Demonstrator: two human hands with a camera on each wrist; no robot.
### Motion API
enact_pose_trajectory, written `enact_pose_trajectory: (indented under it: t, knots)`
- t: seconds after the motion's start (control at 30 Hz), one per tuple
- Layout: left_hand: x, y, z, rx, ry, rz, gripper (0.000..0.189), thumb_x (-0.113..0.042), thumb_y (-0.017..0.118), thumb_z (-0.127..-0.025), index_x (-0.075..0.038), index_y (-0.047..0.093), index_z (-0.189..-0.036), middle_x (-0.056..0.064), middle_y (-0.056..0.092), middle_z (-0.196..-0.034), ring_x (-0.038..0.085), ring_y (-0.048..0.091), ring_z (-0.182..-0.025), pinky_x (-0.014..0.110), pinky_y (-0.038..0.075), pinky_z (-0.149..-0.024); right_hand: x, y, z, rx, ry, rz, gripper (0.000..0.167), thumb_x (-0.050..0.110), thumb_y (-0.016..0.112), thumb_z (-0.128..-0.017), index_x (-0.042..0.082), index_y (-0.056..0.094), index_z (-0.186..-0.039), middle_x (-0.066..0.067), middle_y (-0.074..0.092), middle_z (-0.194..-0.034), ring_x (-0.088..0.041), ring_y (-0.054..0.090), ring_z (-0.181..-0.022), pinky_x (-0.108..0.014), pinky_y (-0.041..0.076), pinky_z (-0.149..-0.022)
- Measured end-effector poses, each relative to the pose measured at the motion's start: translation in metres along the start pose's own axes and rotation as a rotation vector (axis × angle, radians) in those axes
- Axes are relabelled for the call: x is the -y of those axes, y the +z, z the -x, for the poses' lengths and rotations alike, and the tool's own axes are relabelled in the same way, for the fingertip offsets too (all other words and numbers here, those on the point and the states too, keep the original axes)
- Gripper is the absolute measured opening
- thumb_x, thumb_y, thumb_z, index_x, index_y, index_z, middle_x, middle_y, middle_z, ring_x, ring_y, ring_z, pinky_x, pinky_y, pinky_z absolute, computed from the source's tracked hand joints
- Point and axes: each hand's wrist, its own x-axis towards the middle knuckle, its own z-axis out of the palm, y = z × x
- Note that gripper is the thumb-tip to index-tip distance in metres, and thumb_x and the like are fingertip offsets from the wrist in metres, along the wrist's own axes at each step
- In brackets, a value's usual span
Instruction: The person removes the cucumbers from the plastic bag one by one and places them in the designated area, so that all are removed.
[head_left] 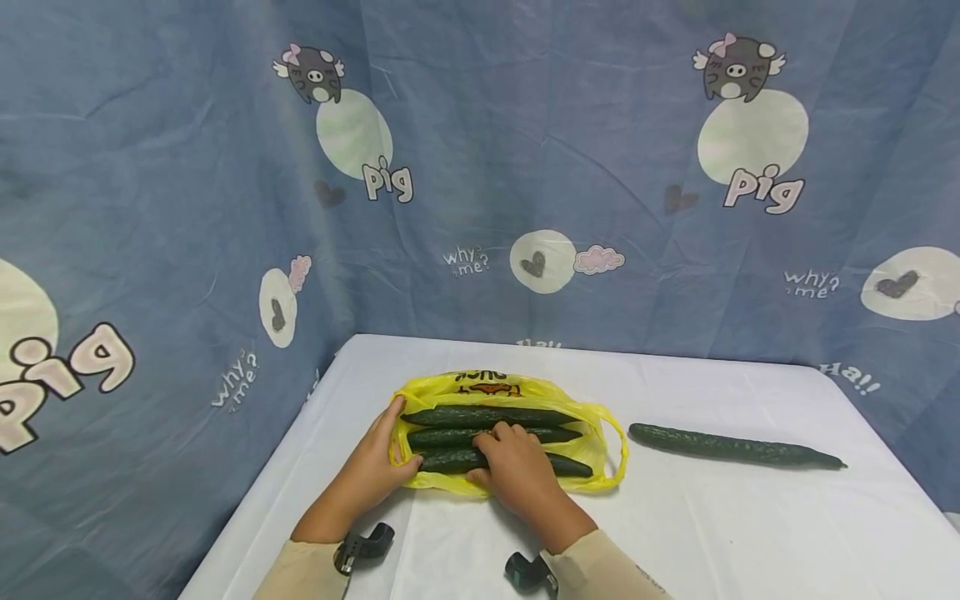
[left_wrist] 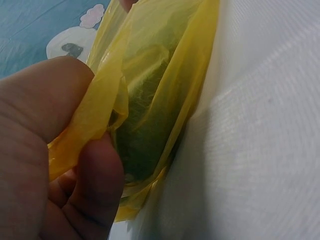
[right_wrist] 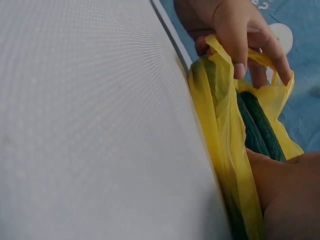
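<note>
Gripping the left end of the yellow bag (head_left: 431, 390) with the left hand (head_left: 378, 467), thumb by the near rim and fingers toward the far one, apparently to hold the mouth spread and prevent thin plastic from sagging over the contents. Grasping the nearest cucumber (head_left: 453, 461) inside the bag with the right hand (head_left: 517, 468), curling fingers over the top and setting the thumb toward the near side, probably to steady or seat it; hard to tell how firmly, with fingertips partly hidden. Beside it, in the same bag, the middle cucumber (head_left: 442, 439) and the far cucumber (head_left: 487, 417), all lengthwise, presumably to match the long mouth. At the bag's right end, a handle loop (head_left: 622, 454), free of either hand. Farther right, outside the bag and well apart from both hands, a loose cucumber (head_left: 735, 446), lying flat on the white table (head_left: 750, 533), seemingly out of the way of the handling.
</note>
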Motion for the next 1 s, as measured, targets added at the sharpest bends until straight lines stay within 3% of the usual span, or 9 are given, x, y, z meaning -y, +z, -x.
enact_pose_trajectory:
  t: [0.27, 1.0]
  knots:
    - [0.000, 0.002, 0.000, -0.006, -0.002, 0.006, 0.107, -0.021, 0.082, -0.090, -0.012, 0.012, -0.169, 0.018, 0.025, -0.171, 0.041, 0.028, -0.155, 0.062, 0.037, -0.117, -0.001, -0.005, 0.004, 0.006, -0.023, -0.005, 0.053, 0.055, 0.073, -0.092, 0.025, 0.070, -0.135, 0.000, 0.063, -0.117, -0.019, 0.056, -0.101, -0.040, 0.049, -0.083]
    - [-0.003, 0.000, -0.002, 0.004, -0.009, -0.001, 0.105, -0.020, 0.082, -0.090, -0.012, 0.013, -0.169, 0.018, 0.026, -0.171, 0.043, 0.026, -0.156, 0.065, 0.031, -0.120, -0.010, -0.021, 0.008, -0.055, -0.041, 0.000, 0.049, 0.052, 0.074, -0.093, 0.023, 0.071, -0.133, 0.002, 0.062, -0.113, -0.016, 0.049, -0.093, -0.033, 0.038, -0.074]
